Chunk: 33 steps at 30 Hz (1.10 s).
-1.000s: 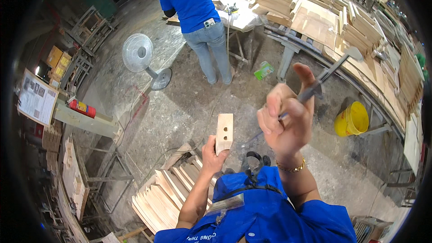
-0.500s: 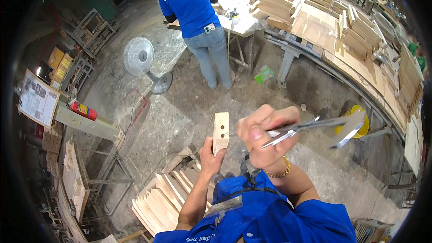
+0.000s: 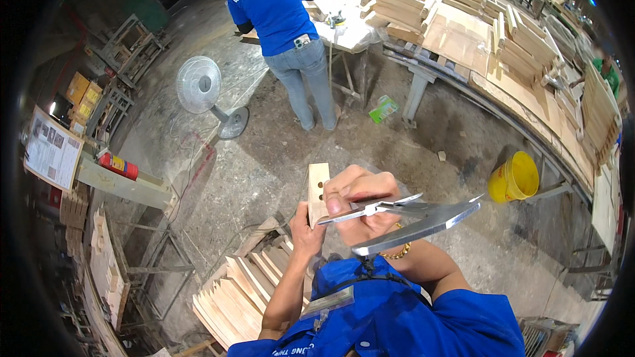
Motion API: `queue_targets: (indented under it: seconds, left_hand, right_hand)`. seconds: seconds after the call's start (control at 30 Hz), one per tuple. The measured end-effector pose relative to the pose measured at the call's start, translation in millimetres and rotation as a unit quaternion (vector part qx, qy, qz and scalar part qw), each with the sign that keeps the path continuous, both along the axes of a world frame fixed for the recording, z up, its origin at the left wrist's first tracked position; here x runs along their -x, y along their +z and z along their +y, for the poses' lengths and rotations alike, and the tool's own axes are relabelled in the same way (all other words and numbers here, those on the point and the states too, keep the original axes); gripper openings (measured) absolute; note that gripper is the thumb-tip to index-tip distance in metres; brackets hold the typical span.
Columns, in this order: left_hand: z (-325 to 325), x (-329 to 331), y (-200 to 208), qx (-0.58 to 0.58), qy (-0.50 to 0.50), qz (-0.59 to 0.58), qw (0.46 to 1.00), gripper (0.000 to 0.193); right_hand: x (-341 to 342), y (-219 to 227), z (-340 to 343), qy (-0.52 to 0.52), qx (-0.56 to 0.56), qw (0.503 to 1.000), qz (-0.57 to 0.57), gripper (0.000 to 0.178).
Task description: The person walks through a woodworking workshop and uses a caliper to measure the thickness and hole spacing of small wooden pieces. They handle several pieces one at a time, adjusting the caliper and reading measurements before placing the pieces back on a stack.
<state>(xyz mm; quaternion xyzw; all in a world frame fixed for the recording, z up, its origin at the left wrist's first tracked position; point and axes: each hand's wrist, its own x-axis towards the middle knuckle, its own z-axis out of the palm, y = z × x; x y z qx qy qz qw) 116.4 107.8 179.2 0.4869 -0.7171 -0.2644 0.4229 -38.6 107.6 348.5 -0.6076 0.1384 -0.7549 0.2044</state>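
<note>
My left hand (image 3: 307, 233) grips the lower end of a short pale wooden block (image 3: 319, 176), held up in front of my body. Two dark round holes show one above the other in its face. In my right hand (image 3: 368, 199) is a silver metal caliper (image 3: 418, 229), pinched close beside the block's right edge. Its pointed jaws stick out toward the right. My right fingers cover part of the block, and whether the caliper's hidden end touches the wood I cannot tell.
Below my left forearm lies a stack of pale wooden slats (image 3: 228, 305). A standing fan (image 3: 199, 84) and a co-worker in blue (image 3: 281, 10) are ahead. On the right are a yellow bucket (image 3: 522, 176) and a long bench (image 3: 456, 46) bearing wooden parts.
My right hand and the caliper have moved left, closer to the block, and the caliper has turned. The thin rod seen at the lower hole before is now out of sight.
</note>
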Motion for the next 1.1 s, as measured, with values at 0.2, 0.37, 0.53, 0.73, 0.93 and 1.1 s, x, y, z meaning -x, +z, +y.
queue_targets:
  seconds: [0.2, 0.37, 0.53, 0.73, 0.93, 1.1]
  left_hand:
    - [1, 9, 7, -0.08, 0.013, 0.181, 0.98, 0.051]
    - [4, 13, 19, -0.057, 0.016, 0.205, 0.977, 0.05]
    - [8, 15, 30, -0.066, 0.028, 0.224, 0.972, 0.048]
    - [4, 18, 37, -0.015, 0.06, 0.106, 0.992, 0.044]
    - [-5, 17, 56, -0.154, 0.049, 0.003, 0.987, 0.039]
    - [-2, 27, 66, -0.154, 0.066, -0.011, 0.986, 0.038]
  right_hand:
    - [0, 0, 5, 0.099, -0.013, 0.992, -0.073, 0.028]
    - [-5, -4, 5, 0.077, -0.018, 0.994, -0.075, 0.032]
    - [-7, -6, 2, 0.05, 0.001, 0.997, -0.063, 0.034]
    - [-16, -7, -14, 0.012, 0.024, 0.993, -0.113, 0.028]
    - [-14, -3, -40, -0.112, -0.156, 0.966, -0.171, 0.019]
    - [-7, -2, -56, -0.106, -0.215, 0.944, -0.226, 0.028]
